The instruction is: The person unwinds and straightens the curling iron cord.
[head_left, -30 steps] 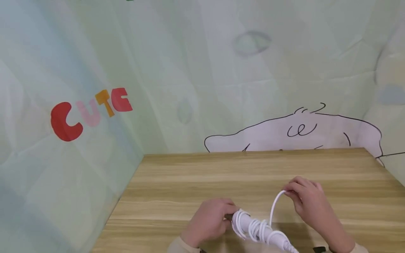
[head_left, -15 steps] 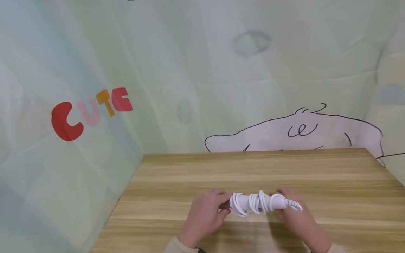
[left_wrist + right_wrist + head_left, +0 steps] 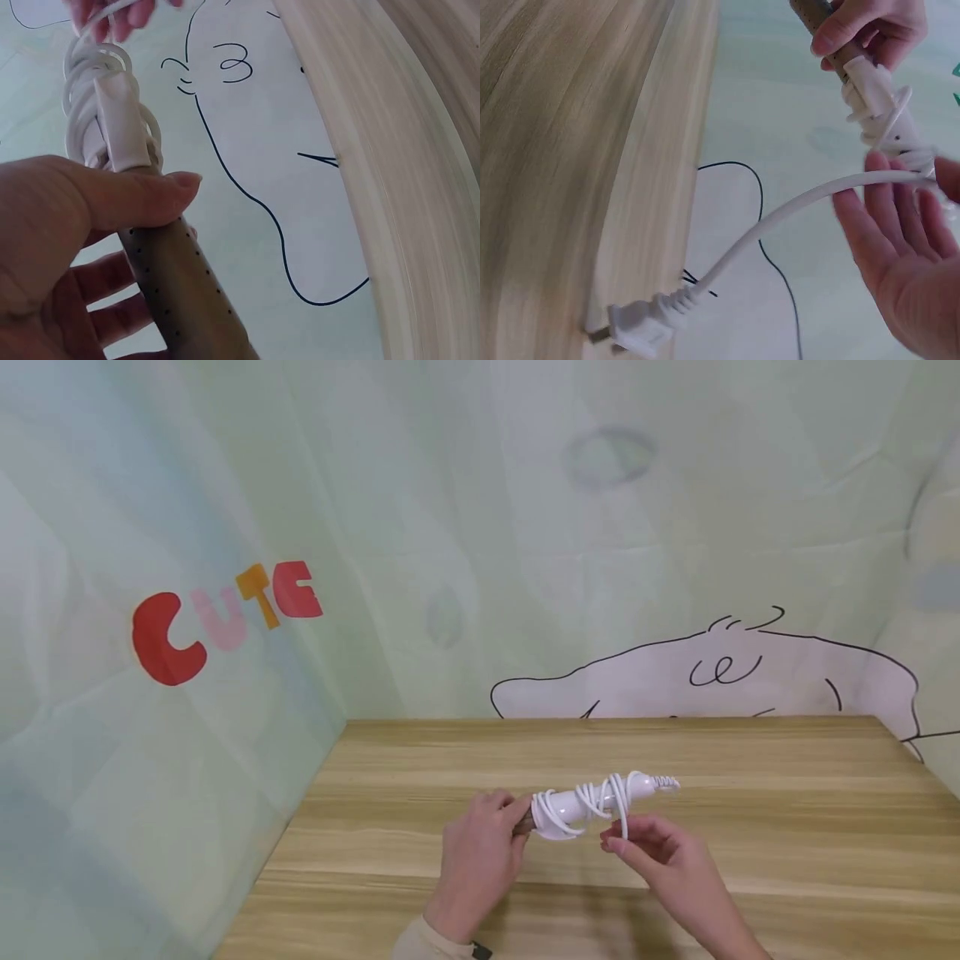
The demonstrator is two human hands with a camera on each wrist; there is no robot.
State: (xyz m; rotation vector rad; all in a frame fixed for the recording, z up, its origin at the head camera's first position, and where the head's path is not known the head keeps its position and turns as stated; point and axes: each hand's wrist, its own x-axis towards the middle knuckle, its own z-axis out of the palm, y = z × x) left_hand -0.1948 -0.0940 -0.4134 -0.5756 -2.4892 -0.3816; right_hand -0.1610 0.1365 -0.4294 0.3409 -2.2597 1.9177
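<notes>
Over the table, my left hand (image 3: 477,860) grips a curling iron (image 3: 572,808) by its brown barrel, close to the white handle. Small dark holes dot the barrel (image 3: 187,289) in the left wrist view. Several loose loops of white power cord (image 3: 592,800) wrap the handle, whose ribbed cord end points right and away. On the near side of the handle, my right hand (image 3: 675,868) pinches the cord between thumb and fingers. From there, in the right wrist view, a free length of cord (image 3: 780,214) runs to a two-pin plug (image 3: 646,326) hanging loose.
A wood-grain table (image 3: 420,768) lies beneath both hands. Behind it hangs a pale green cloth backdrop (image 3: 450,527) with a line-drawn white figure (image 3: 637,681). Coloured letters (image 3: 172,639) reading CUTE show on the left side.
The curling iron has risen in view, and its cord end has swung from pointing toward me to pointing away. My right hand has carried the cord from the far side round to the near side.
</notes>
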